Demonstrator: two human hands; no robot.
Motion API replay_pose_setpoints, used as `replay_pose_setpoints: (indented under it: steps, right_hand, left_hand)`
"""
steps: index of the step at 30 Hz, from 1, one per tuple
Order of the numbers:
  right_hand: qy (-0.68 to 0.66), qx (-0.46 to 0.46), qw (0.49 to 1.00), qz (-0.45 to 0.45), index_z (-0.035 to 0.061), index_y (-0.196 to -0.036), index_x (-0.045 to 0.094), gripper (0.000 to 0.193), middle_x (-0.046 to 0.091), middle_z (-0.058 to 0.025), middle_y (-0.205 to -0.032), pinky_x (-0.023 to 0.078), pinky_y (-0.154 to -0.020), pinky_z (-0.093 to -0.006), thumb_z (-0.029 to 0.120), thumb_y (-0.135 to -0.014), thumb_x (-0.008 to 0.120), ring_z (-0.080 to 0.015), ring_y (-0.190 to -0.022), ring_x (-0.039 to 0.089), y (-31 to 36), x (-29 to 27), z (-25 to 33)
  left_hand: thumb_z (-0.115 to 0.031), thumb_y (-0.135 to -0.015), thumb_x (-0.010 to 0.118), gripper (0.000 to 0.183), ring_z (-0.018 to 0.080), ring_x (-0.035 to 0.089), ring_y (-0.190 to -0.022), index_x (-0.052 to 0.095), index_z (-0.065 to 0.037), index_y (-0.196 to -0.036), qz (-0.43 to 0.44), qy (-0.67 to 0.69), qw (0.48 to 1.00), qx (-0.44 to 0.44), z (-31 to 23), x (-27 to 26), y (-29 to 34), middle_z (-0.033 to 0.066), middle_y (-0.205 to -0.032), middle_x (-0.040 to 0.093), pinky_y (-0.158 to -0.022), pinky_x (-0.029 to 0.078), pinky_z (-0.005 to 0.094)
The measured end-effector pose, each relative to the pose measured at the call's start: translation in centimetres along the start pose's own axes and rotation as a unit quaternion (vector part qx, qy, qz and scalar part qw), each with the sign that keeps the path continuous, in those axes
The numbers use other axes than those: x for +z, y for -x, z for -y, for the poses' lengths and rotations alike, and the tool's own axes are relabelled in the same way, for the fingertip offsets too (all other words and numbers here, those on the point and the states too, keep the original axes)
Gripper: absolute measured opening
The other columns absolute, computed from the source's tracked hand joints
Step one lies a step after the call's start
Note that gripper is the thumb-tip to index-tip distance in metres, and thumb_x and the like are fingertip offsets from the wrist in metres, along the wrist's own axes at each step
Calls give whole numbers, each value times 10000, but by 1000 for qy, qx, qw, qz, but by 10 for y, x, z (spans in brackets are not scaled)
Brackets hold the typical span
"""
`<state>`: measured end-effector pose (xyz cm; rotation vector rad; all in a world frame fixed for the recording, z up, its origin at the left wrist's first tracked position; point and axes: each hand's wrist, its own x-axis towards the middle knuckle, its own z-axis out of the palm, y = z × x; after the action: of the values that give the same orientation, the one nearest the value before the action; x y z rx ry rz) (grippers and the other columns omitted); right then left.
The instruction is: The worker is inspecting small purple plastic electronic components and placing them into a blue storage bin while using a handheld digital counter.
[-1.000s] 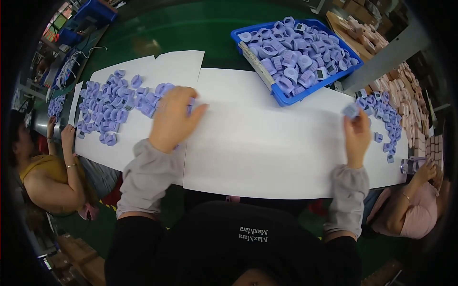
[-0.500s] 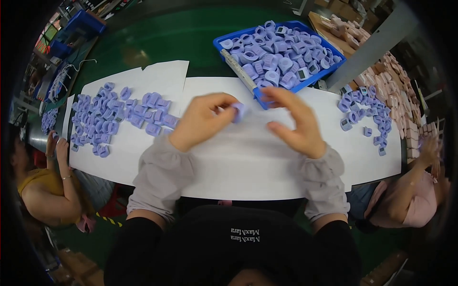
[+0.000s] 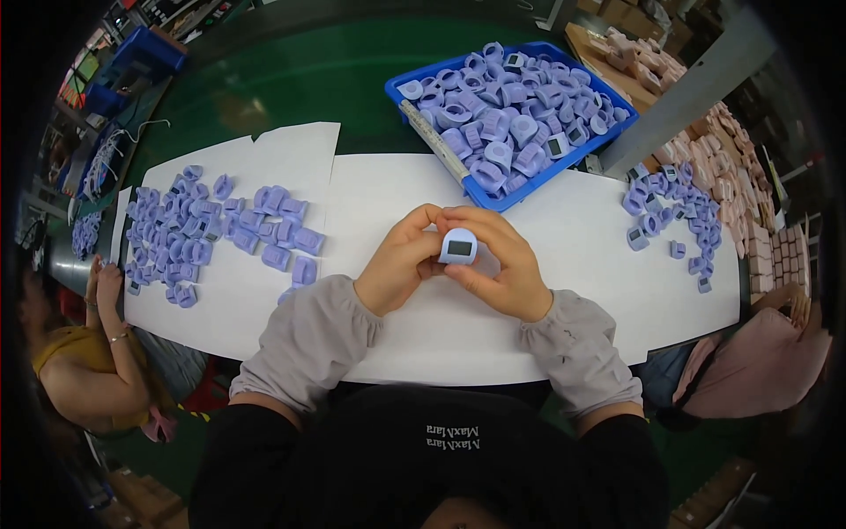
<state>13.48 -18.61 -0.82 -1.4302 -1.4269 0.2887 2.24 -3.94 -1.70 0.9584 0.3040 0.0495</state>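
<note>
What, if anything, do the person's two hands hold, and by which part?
A small lavender device with a dark screen, held at its edges by the left hand and right hand; the screen is uncovered.

Apart before, the left hand [image 3: 398, 262] and right hand [image 3: 507, 269] now meet, both gripping 1 lilac device [image 3: 458, 246], its dark screen [image 3: 460, 249] now showing.
</note>
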Motion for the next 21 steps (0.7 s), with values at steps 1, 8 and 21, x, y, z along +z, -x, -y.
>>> replay_pose_setpoints:
  steps: [1, 8, 21]
  right_hand:
    - [-1, 16, 999, -32, 2, -1200, 578, 445, 555, -150, -1264, 396, -1008, -371, 70, -781, 713, -290, -1188, 518, 1, 1, 1]
    - [-49, 73, 994, -71, -25, -1265, 521, 506, 538, -149, -1291, 398, -1020, -366, 35, -793, 694, -243, -1191, 521, 7, 0, -7]
    - [-161, 100, 982, -17, -10, -1347, 442, 555, 498, -149, -1340, 340, -1067, -385, 58, -827, 623, -238, -1245, 470, 8, -7, -4]
  left_hand:
    - [-184, -931, 513, 199, 183, 627, -968, 462, -91, -1099, 22, 33, 999, 5, 0, -1, 1, 88, -1031, 618, -839, 518, 314]
    - [-147, -960, 516, 245, 145, 587, -1011, 498, -26, -1173, 89, -64, 986, 126, 5, 2, 6, 93, -1107, 603, -885, 484, 303]
    - [-194, -988, 497, 272, 97, 553, -925, 583, 14, -1140, 127, -220, 952, 170, 6, -3, 4, 46, -1023, 614, -828, 457, 254]
